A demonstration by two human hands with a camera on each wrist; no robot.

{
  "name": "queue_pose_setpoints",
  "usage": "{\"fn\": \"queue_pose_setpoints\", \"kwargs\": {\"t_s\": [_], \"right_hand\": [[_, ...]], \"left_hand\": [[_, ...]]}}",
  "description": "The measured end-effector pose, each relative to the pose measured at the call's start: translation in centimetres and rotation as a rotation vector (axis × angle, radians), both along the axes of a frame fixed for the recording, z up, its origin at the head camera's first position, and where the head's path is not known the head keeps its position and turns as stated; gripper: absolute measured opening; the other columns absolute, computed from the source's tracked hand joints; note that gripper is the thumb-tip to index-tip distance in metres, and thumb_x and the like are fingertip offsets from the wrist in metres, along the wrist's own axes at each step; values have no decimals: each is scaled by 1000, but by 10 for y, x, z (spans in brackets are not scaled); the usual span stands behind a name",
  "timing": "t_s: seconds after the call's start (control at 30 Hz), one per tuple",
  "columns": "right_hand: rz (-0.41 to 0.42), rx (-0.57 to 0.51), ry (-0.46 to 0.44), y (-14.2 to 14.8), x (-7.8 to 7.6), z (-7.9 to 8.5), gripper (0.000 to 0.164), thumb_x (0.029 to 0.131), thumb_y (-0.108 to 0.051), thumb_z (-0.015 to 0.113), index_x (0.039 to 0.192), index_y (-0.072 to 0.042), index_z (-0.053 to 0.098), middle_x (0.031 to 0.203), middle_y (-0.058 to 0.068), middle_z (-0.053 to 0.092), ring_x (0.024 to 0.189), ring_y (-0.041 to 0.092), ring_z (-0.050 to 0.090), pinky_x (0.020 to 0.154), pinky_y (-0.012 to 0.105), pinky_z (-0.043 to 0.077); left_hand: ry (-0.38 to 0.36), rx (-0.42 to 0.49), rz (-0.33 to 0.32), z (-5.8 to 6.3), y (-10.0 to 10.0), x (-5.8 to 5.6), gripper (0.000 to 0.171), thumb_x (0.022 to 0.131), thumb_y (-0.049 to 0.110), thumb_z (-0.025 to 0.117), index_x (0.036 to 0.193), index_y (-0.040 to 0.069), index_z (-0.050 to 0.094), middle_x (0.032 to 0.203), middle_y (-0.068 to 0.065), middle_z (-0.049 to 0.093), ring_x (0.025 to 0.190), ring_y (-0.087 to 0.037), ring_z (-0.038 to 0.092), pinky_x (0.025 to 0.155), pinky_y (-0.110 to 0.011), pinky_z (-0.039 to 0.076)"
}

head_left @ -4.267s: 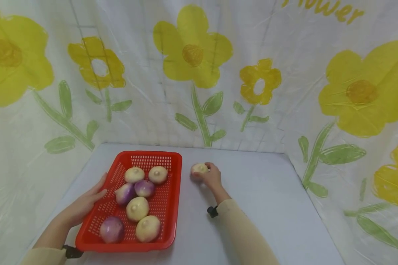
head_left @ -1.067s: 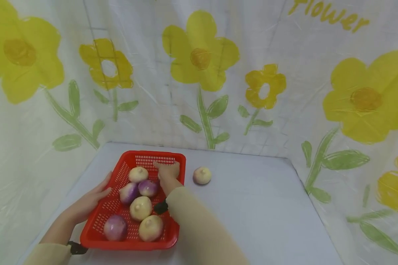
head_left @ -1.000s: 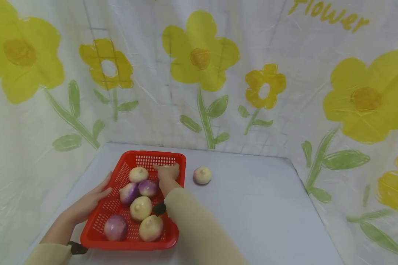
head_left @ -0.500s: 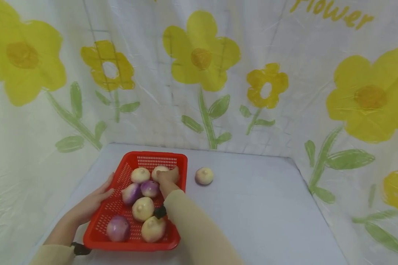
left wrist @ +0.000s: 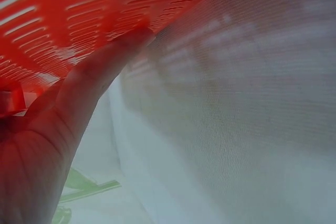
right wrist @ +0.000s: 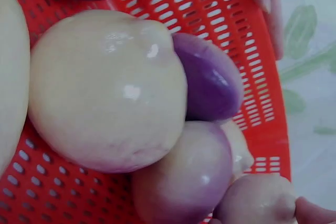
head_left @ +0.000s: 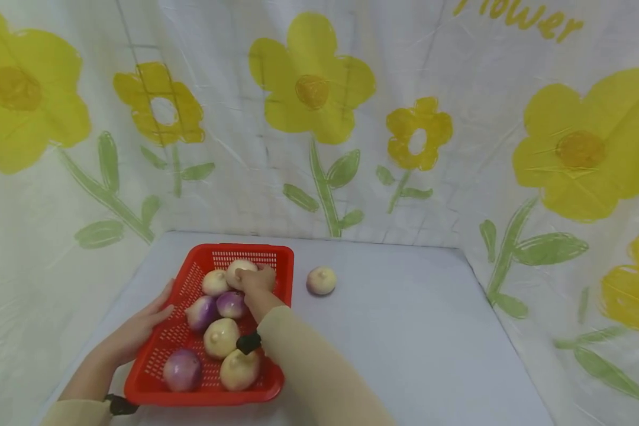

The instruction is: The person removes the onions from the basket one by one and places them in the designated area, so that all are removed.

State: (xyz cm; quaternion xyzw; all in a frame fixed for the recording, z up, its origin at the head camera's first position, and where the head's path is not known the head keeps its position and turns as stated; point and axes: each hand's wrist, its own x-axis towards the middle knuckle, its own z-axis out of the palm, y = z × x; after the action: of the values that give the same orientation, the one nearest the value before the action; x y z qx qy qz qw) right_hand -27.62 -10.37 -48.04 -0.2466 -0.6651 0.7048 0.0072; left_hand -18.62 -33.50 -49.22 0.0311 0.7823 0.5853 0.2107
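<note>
- The right hand (head_left: 260,281) is clamped on a pale turnip (head_left: 242,273), its fingers curled and partly hidden.
- That turnip is inside the red slotted basket (head_left: 202,399), towards one o'clock; whether it touches the basket floor I cannot tell.
- It looks firm and moderately light; the glossy skin could slip, and a hard squeeze or drop might bruise it. The widest girth, clear of the knob, seems the best hold.
- Just beside it, at eight o'clock, sits a creamy turnip (head_left: 215,283).
- The left hand (head_left: 134,335), fingers extended, rests against the basket's outer wall at ten o'clock; that plastic probably flexes a little.
- Outside, at two o'clock, a lone turnip (head_left: 321,280) sits on the worktop (head_left: 404,319).
</note>
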Motion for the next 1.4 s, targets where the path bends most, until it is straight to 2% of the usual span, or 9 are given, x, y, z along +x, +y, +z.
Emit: {"fn": "queue_pose_setpoints", "kwargs": {"t_s": [0.17, 0.4, 0.7, 0.8, 1.0, 1.1, 1.2, 1.33, 1.4], "right_hand": [[19, -33, -1, 4, -1, 12, 47, 76, -9, 85, 118, -6, 65, 110, 10, 66, 96, 26, 62, 84, 42, 60], [103, -178, 45, 20, 4, 32, 50, 75, -7, 86, 119, -11, 62, 113, 10, 61, 83, 24, 67, 74, 42, 63], [266, -315, 144, 54, 3, 47, 48, 79, -9, 83, 124, -11, 68, 121, 11, 62, 92, 29, 71, 86, 58, 58], [300, -309, 173, 68, 2, 53, 49, 81, -12, 82, 127, -11, 66, 121, 12, 60, 96, 30, 71, 87, 56, 58], [318, -246, 186, 101, 4, 66, 50, 85, -19, 81, 132, -16, 63, 125, 17, 59, 106, 32, 68, 91, 54, 57], [319, -213, 202, 120, 3, 69, 52, 87, -21, 80, 136, -15, 61, 128, 19, 57, 109, 33, 67, 91, 54, 57], [311, -215, 218, 136, 2, 67, 53, 89, -21, 78, 138, -13, 58, 129, 21, 55, 110, 35, 67, 91, 53, 57], [284, -229, 206, 154, -1, 62, 52, 90, -21, 77, 138, -12, 58, 130, 23, 54, 107, 34, 67, 89, 53, 58], [272, -217, 189, 164, -1, 60, 52, 90, -21, 76, 138, -12, 59, 131, 22, 55, 105, 32, 67, 88, 52, 59]], "left_hand": [[7, -8, 2, -2, -1, 0, 68, 110, 38, 36, 159, 39, -11, 168, -16, -14, 136, -39, 48, 91, -36, 58], [-21, 70, -22, -9, -5, 6, 70, 111, 34, 35, 158, 35, -17, 165, -18, -24, 125, -1, 51, 94, -28, 55], [0, 91, -30, -8, -9, 7, 70, 111, 33, 34, 158, 33, -17, 163, -17, -28, 113, 15, 50, 92, -26, 55], [10, 81, -37, -6, -8, 3, 70, 111, 33, 34, 158, 33, -17, 163, -17, -28, 116, 10, 52, 92, -29, 56], [-12, 68, -26, -4, -4, -2, 69, 111, 35, 34, 159, 34, -16, 165, -19, -23, 124, -23, 62, 92, -41, 58], [3, 47, -29, -4, -3, -4, 69, 110, 36, 35, 159, 34, -15, 166, -18, -20, 122, -15, 61, 92, -39, 59], [22, 25, -31, -5, -4, -5, 70, 110, 37, 36, 159, 35, -14, 168, -18, -16, 128, -16, 56, 92, -38, 58], [11, 19, -22, -5, -5, -6, 70, 109, 40, 37, 158, 40, -13, 168, -18, -12, 131, -33, 54, 92, -42, 59], [-1, 35, -21, -6, -5, -4, 70, 109, 40, 36, 158, 41, -15, 168, -19, -12, 128, -34, 58, 91, -44, 59]]}}
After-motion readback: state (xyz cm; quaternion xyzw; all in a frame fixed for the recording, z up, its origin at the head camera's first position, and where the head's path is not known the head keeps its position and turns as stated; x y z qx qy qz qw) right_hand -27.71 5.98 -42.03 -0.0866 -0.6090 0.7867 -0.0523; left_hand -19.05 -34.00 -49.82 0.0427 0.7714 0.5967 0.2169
